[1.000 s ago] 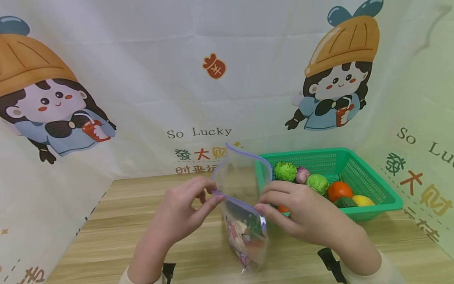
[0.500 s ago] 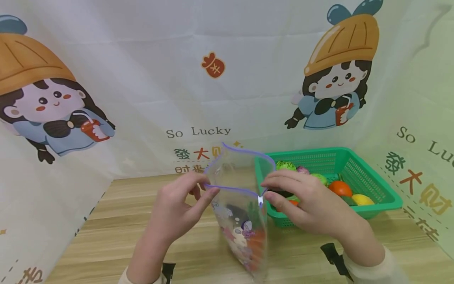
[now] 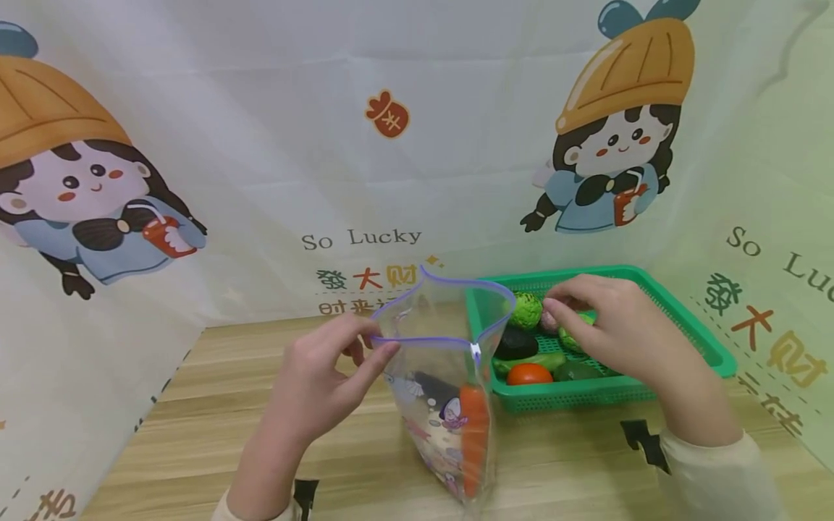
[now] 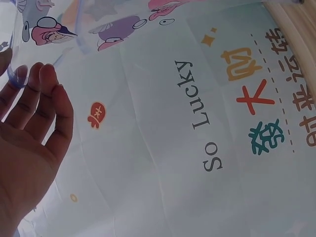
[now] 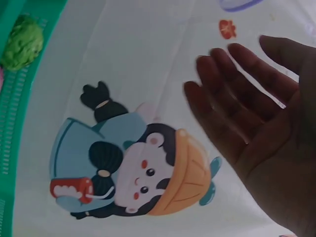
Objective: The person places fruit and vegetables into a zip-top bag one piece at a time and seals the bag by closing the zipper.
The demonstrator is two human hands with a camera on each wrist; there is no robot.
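A clear zip bag (image 3: 433, 416) with a purple-edged mouth and cartoon prints stands on the wooden table, its mouth spread wide. Inside it an orange carrot (image 3: 474, 434) stands upright beside a dark item that I cannot identify. My left hand (image 3: 329, 373) pinches the left side of the bag's rim between thumb and fingers. Over the green basket (image 3: 580, 396), my right hand (image 3: 615, 325) hovers with relaxed fingers and holds nothing; the right wrist view shows its fingers apart. Closest to its fingertips are a purple vegetable (image 3: 550, 322) and a green leafy ball (image 3: 526, 311).
Also in the basket lie a tomato (image 3: 529, 374), a black oval item (image 3: 517, 344), a long green vegetable (image 3: 544, 360) and a dark green piece (image 3: 576, 372). A printed white cloth (image 3: 456, 145) hangs behind the table. My right forearm covers part of the basket.
My right hand has let go of the bag's zipper side and moved right, over the basket. The left hand keeps its pinch. The bag has swung wider, and the carrot shows more plainly.
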